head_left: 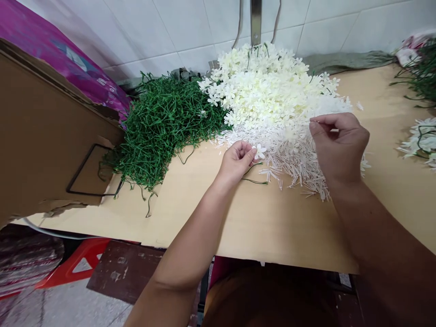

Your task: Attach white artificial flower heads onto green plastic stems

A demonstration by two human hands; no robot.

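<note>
My left hand point(237, 160) is low over the table, with thumb and fingers closed on a small white artificial flower point(260, 152). A forked green stem point(256, 181) shows just below that hand; whether it is held or lies on the table I cannot tell. My right hand point(340, 143) is raised at the right edge of the pile, thumb and forefinger pinched together. Anything between those fingertips is too small to make out. Behind both hands rises a heap of white flower heads point(269, 91), with many thin white sticks point(293, 159) spread along its front.
A mound of green plastic stems point(163, 118) lies left of the flowers. An open cardboard box point(44, 122) stands at the far left, near a black wire frame point(90, 169). At the right edge are a bunch of white flowers point(422, 141) and more green stems point(420, 75).
</note>
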